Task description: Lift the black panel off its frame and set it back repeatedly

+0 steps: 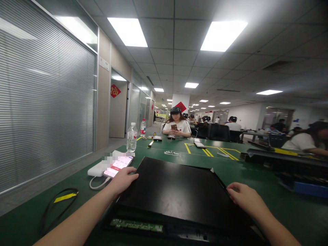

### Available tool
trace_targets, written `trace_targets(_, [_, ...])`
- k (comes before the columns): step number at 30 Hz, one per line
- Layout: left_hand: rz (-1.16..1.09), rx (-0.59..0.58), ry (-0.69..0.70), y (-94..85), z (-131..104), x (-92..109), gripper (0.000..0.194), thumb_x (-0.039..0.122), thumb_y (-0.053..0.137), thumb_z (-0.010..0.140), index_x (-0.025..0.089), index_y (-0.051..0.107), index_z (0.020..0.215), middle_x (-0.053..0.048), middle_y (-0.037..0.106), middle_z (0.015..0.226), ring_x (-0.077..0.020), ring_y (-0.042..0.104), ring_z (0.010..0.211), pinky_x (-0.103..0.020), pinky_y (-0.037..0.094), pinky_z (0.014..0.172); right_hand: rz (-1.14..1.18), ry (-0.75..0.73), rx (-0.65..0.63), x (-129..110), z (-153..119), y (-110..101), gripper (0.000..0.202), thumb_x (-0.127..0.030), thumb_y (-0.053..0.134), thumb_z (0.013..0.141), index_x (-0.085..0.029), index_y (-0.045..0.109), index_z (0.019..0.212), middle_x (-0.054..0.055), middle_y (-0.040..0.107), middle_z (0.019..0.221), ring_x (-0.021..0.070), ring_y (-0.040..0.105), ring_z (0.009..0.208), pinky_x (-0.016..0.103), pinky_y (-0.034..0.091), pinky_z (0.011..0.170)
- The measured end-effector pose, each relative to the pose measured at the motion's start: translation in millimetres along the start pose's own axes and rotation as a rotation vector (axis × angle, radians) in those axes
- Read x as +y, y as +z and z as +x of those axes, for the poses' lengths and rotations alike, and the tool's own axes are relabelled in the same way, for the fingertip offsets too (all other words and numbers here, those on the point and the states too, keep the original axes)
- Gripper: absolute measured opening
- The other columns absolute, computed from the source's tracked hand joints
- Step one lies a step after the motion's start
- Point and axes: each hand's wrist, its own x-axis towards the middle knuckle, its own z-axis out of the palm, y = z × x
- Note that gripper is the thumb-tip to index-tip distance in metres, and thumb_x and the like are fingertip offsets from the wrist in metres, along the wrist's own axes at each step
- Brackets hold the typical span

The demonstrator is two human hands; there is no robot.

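Observation:
A large black LCD screen panel (176,188) lies in front of me on the green table, a dark frame strip (220,181) along its right side. At its near edge a narrow green circuit board (137,225) shows. My left hand (125,179) grips the panel's left edge, thumb and index finger at the rim and the other fingers mostly hidden. On the opposite side, my right hand (242,194) is closed with its fingertips pinched at the right edge. Beside my left hand lies a lit phone (119,166) with a white cable.
A water bottle (132,138) and a red-capped bottle (142,127) stand at the far left. A black strap (57,212) lies at left. Stacked dark panels (284,160) and a blue box (310,189) are at right. Across the table (153,160) a person (176,126) holds a phone.

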Motion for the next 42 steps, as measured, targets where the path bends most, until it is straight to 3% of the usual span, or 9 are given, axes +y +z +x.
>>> trace_targets(4, [0.119, 0.002, 0.055, -0.6, -0.3, 1.4, 0.021, 0.031, 0.049, 0.068, 0.017, 0.065, 0.071, -0.002, 0.068, 0.074, -0.0216, 0.061, 0.081, -0.027, 0.043, 0.069, 0.003, 0.006, 0.0, -2.0, -1.1, -0.9, 0.03, -0.038, 0.043, 0.072, -0.023, 0.066, 0.084, 0.006, 0.07, 0.081, 0.0205, 0.064, 0.071, 0.027, 0.043, 0.059])
trace_targets(11, [0.173, -0.018, 0.035, 0.3, 4.4, -8.9, 0.018, 0.028, 0.05, 0.065, 0.016, 0.064, 0.068, -0.001, 0.065, 0.068, -0.0201, 0.06, 0.074, -0.025, 0.04, 0.063, 0.107, 0.055, -0.041, -8.8, -7.1, -5.9, 0.032, -0.037, 0.043, 0.072, -0.02, 0.067, 0.084, 0.004, 0.069, 0.069, 0.0163, 0.06, 0.053, 0.025, 0.042, 0.05])
trace_targets(15, [0.192, -0.014, 0.018, 0.8, 3.6, -10.1, 0.017, 0.028, 0.05, 0.064, 0.017, 0.063, 0.066, 0.0, 0.064, 0.066, -0.0188, 0.059, 0.071, -0.024, 0.039, 0.062, 0.118, 0.044, -0.003, -9.5, -8.1, -7.9, 0.03, -0.036, 0.045, 0.071, -0.02, 0.068, 0.082, 0.004, 0.069, 0.065, 0.0175, 0.062, 0.062, 0.024, 0.041, 0.054])
trace_targets(22, [0.224, -0.037, -0.006, 3.5, 6.7, -16.8, 0.014, 0.025, 0.051, 0.064, 0.017, 0.063, 0.065, 0.001, 0.063, 0.063, -0.0163, 0.058, 0.064, -0.023, 0.038, 0.059, 0.14, 0.082, -0.024, -8.2, -6.7, -7.5, 0.032, -0.035, 0.045, 0.07, -0.02, 0.067, 0.087, 0.003, 0.069, 0.067, 0.0174, 0.06, 0.058, 0.025, 0.039, 0.049])
trace_targets(27, [0.263, -0.024, 0.01, 4.5, 7.1, -19.3, 0.012, 0.026, 0.053, 0.063, 0.017, 0.061, 0.062, 0.001, 0.062, 0.061, -0.0163, 0.057, 0.064, -0.023, 0.037, 0.057, 0.186, 0.059, 0.001, -3.3, -2.9, -5.6, 0.031, -0.037, 0.046, 0.07, -0.02, 0.069, 0.083, 0.004, 0.069, 0.063, 0.0185, 0.061, 0.065, 0.025, 0.039, 0.055])
trace_targets(33, [0.314, -0.007, 0.03, 4.4, 5.4, -17.1, 0.01, 0.024, 0.054, 0.063, 0.017, 0.061, 0.061, 0.0, 0.06, 0.06, -0.0165, 0.056, 0.064, -0.023, 0.036, 0.058, 0.254, 0.109, -0.035, 2.2, 0.3, -4.2, 0.037, -0.04, 0.045, 0.07, -0.019, 0.067, 0.089, 0.005, 0.069, 0.066, 0.0183, 0.061, 0.058, 0.025, 0.036, 0.045])
trace_targets(39, [0.354, 0.001, 0.039, 4.1, 4.8, -15.4, 0.009, 0.023, 0.055, 0.063, 0.017, 0.06, 0.058, 0.0, 0.059, 0.059, -0.0166, 0.055, 0.064, -0.024, 0.035, 0.058, 0.225, 0.074, -0.021, -0.5, -1.3, -6.1, 0.034, -0.039, 0.044, 0.072, -0.018, 0.067, 0.085, 0.005, 0.069, 0.065, 0.0186, 0.062, 0.068, 0.025, 0.04, 0.057])
trace_targets(42, [0.364, 0.0, 0.04, 4.2, 4.8, -15.8, 0.009, 0.023, 0.054, 0.063, 0.017, 0.06, 0.058, 0.0, 0.059, 0.059, -0.0167, 0.055, 0.064, -0.024, 0.035, 0.059, 0.222, 0.096, -0.034, -1.4, -2.0, -6.8, 0.036, -0.04, 0.042, 0.072, -0.019, 0.067, 0.088, 0.005, 0.07, 0.066, 0.0182, 0.061, 0.062, 0.025, 0.039, 0.052])
